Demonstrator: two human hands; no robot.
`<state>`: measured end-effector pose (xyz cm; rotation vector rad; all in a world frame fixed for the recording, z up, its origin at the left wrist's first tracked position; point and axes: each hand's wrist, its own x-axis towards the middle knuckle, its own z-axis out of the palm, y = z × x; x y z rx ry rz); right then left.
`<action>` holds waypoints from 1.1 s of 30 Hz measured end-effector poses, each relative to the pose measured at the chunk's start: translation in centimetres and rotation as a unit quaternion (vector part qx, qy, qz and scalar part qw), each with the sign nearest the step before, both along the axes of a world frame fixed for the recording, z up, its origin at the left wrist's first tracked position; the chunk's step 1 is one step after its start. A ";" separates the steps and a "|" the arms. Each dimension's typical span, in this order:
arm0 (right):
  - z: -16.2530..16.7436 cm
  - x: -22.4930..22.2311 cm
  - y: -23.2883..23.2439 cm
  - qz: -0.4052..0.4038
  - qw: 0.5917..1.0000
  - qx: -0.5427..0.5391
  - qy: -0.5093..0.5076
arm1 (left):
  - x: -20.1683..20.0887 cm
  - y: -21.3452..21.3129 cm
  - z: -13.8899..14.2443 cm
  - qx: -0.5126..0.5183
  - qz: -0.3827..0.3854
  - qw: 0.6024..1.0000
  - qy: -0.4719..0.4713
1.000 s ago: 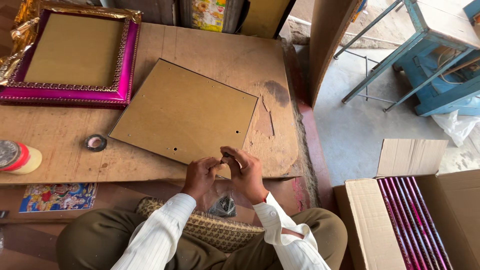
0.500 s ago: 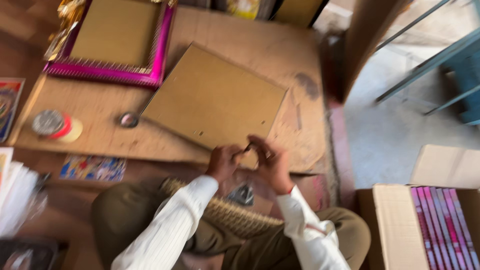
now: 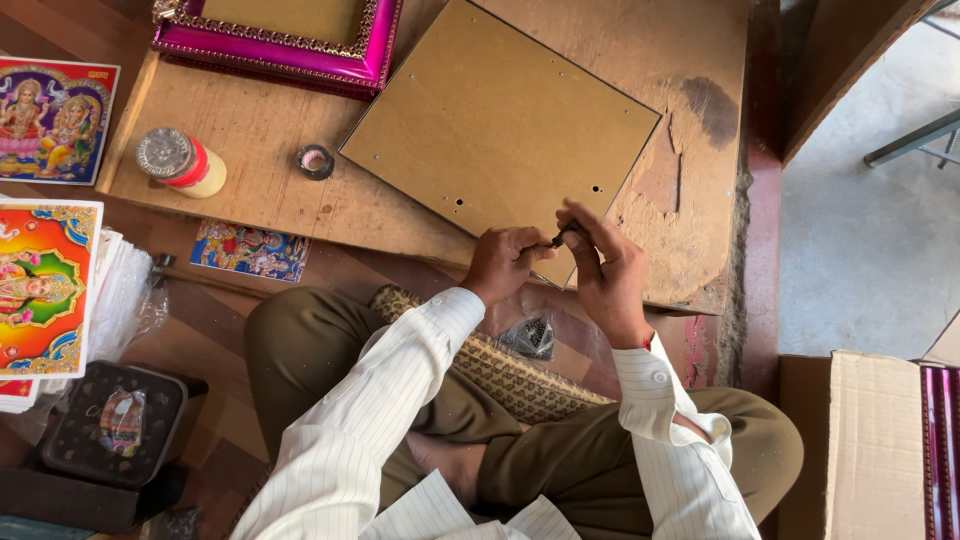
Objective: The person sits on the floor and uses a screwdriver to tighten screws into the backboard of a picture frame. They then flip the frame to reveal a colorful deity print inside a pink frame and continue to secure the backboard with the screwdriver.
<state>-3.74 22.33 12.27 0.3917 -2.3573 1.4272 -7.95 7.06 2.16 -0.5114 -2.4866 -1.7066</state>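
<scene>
A small dark tool [image 3: 558, 238] is pinched between the fingertips of the left hand [image 3: 505, 262] and the right hand [image 3: 603, 268], which are drawn close together at the near corner of a brown backing board [image 3: 495, 120]. The tool is too small for its kind to be told; its long axis is seen running roughly left to right, tilted slightly upward toward the right hand. Both hands are curled, not spread. The backing board is laid flat on a worn wooden work board [image 3: 260, 130], turned so that one corner points toward the person; small holes are seen near its near edge.

At the far edge a magenta frame with gold trim [image 3: 290, 40] is laid, just beside the backing board. A jar with a metal lid and red band [image 3: 180, 162] is lying on its side to the left, and a small round ring of tape [image 3: 315, 161] rests between it and the backing board. Brightly coloured printed pictures are placed at the left: one at the upper left [image 3: 55, 120], a stack at the left edge [image 3: 45, 290], and a small blue one [image 3: 250, 250] at the work board's near edge. An open cardboard box [image 3: 870, 440] is seen at the lower right
</scene>
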 end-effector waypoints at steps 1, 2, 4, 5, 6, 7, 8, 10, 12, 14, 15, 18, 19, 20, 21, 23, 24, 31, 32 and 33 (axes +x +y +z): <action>0.0 0.0 0.0 -0.006 1.000 -0.010 -0.012 | 0.1 0.0 -0.1 0.006 -0.001 1.000 -0.012; -0.1 0.0 0.1 -0.011 0.999 -0.020 -0.024 | 0.1 0.0 -0.3 0.012 -0.002 1.000 -0.024; -0.4 0.0 0.0 -0.027 0.999 -0.019 -0.026 | 0.1 0.0 -0.6 0.013 0.000 1.000 -0.014; -0.5 0.0 0.0 -0.041 0.999 -0.008 -0.017 | 0.1 0.0 -0.8 0.008 0.000 1.000 0.009; -0.6 0.1 0.0 -0.053 0.999 0.003 -0.008 | 0.1 0.0 -0.9 0.003 0.001 1.000 0.031; -0.7 0.1 -0.1 -0.060 0.998 0.002 -0.007 | 0.2 -0.1 -1.0 0.007 -0.001 0.999 0.042; -0.8 0.1 -0.2 -0.066 0.998 0.001 -0.005 | 0.1 -0.1 -1.0 0.010 -0.002 0.998 0.055; -0.8 0.1 -0.5 -0.072 0.997 -0.009 -0.009 | 0.2 -0.1 -1.1 0.008 -0.004 0.998 0.055; -0.7 0.0 -0.7 -0.073 0.997 -0.025 -0.020 | 0.3 0.1 -1.0 -0.003 -0.007 0.999 0.032; -0.4 0.1 -0.6 -0.050 0.999 0.016 0.012 | 0.5 0.1 -0.9 -0.005 0.002 0.998 0.069; -0.3 0.1 -0.6 -0.038 0.998 0.035 0.029 | 0.5 0.1 -0.9 -0.008 0.007 0.996 0.088; -0.2 0.1 -0.8 -0.011 1.000 0.010 0.009 | 0.4 -0.1 -0.8 0.004 -0.002 0.997 0.082; -0.2 0.1 -0.8 -0.014 1.000 0.022 0.013 | 0.4 -0.1 -0.8 0.016 -0.006 0.998 0.062; -0.2 0.1 -0.8 -0.017 0.999 0.033 0.019 | 0.3 -0.2 -0.8 0.027 -0.010 0.999 0.043; -0.2 0.0 -0.8 -0.020 0.998 0.045 0.027 | 0.2 -0.3 -0.8 0.038 -0.014 0.999 0.026; -0.2 -0.1 -0.8 -0.020 0.998 0.053 0.030 | 0.1 -0.3 -0.7 0.038 -0.015 0.999 0.019; -0.2 0.0 -0.8 -0.019 0.998 0.057 0.030 | 0.1 -0.2 -0.7 0.038 -0.015 0.999 0.014; -0.6 0.0 -0.7 -0.053 0.997 0.037 0.038 | 0.1 0.0 -1.1 0.004 -0.005 0.999 0.050; -0.7 0.1 -0.9 -0.060 0.997 0.032 0.044 | 0.1 0.0 -1.1 0.008 -0.004 0.998 0.055; -0.8 0.1 -1.0 -0.068 0.996 0.027 0.049 | 0.2 0.0 -1.2 0.012 -0.004 0.998 0.059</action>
